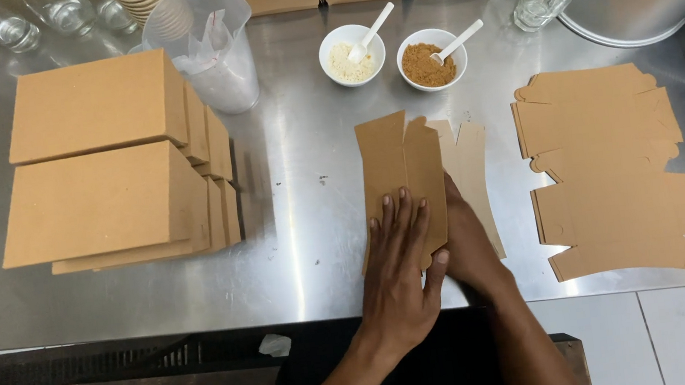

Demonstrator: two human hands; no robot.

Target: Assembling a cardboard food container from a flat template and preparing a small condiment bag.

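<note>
Both hands on box blank (410,178) mid-counter. Left hand (399,272) flat, fingers spread, pressing folded panel down. Right hand (467,243) tucked under raised flap, grip mostly hidden, can't tell. Thin brown card, light, stiff-ish but creases easy, probably best held by edges near fold lines. Flat blanks (611,170) right, finished boxes (107,159) left, two bowls (392,59) behind.

You had a brown cardboard box blank (404,179) half folded, lying flat under your left hand (399,272) and beside your right hand (469,243).
</note>
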